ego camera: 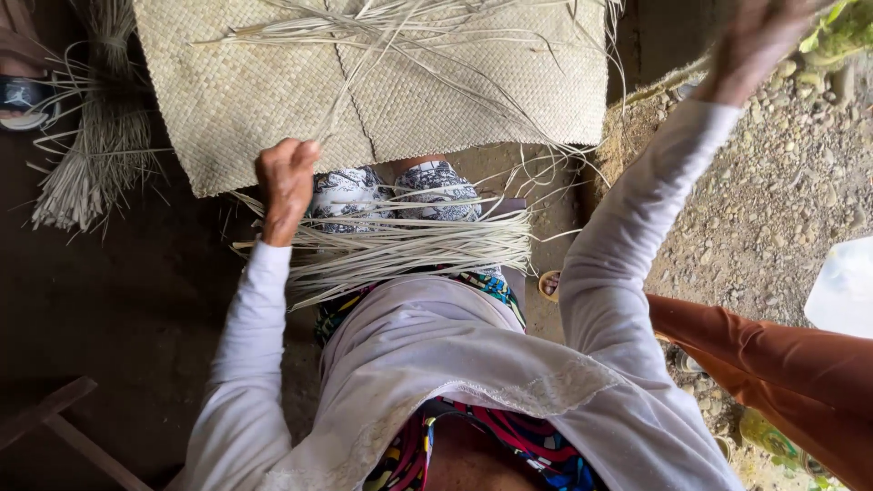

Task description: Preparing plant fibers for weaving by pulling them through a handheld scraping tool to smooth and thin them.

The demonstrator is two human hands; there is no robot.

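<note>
A woven straw mat (436,91) lies in front of me, its near edge over my knees. Loose pale strips (409,245) fan out across my lap below that edge. My left hand (286,186) is closed in a fist at the mat's near left edge, gripping the mat where the loose strips start. My right hand (759,41) is raised high at the top right, blurred, well clear of the mat. Whether it holds a strip cannot be made out. More thin strips (391,27) lie scattered on top of the mat.
A tied bundle of dry strips (91,155) lies on the dark floor at the left, a sandal (18,95) beside it. Gravel ground (782,182) is at the right. Another person's orange sleeve (782,364) reaches in from the lower right. A wooden piece (55,423) is at the lower left.
</note>
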